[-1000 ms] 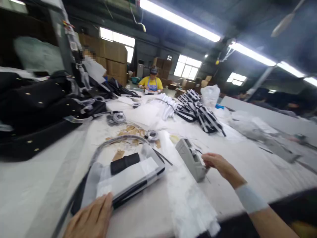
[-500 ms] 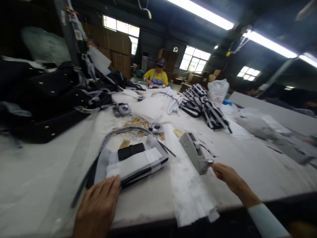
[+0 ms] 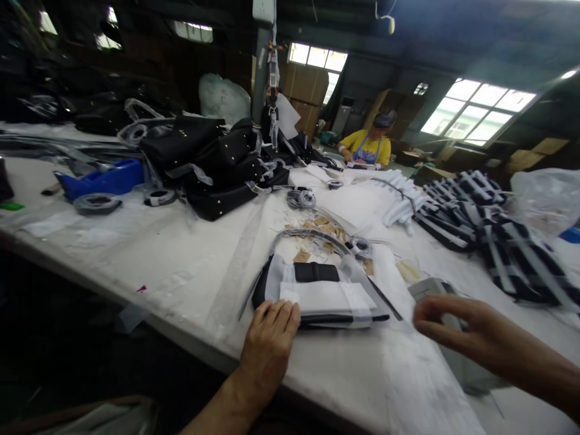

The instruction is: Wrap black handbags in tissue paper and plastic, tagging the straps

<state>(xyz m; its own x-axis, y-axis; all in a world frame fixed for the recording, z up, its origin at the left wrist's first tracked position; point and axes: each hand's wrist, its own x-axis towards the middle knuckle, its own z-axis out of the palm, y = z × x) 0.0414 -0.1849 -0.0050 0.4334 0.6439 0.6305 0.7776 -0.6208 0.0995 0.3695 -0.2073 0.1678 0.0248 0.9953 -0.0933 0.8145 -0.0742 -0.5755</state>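
A black handbag [image 3: 357, 320] lies in front of me, its front partly covered by white sheeting [image 3: 317, 296] and clear film, with a black strap tab [image 3: 316, 272] on top. Its wrapped handle [image 3: 312, 232] arches away behind it. My left hand [image 3: 270, 332] rests on the bag's near left corner, fingers together over the edge; the thumb is hidden. To the right of the bag, my right hand [image 3: 446, 320] is closed in a pinch above the grey tape dispenser [image 3: 430, 287], partly hiding it. What the pinch holds, if anything, I cannot make out.
Black bags [image 3: 217, 163] are heaped at back left, beside a blue tape dispenser [image 3: 104, 180]. Brown paper scraps [image 3: 328, 226] and a coiled wrapped strap [image 3: 361, 246] lie behind the handbag. Striped black-and-white bundles [image 3: 480, 223] fill the right. A person [image 3: 369, 145] works across the table.
My view has swung left. My right hand has left the dispenser's near end and moved left over its body. My left hand stays at the handbag's corner.
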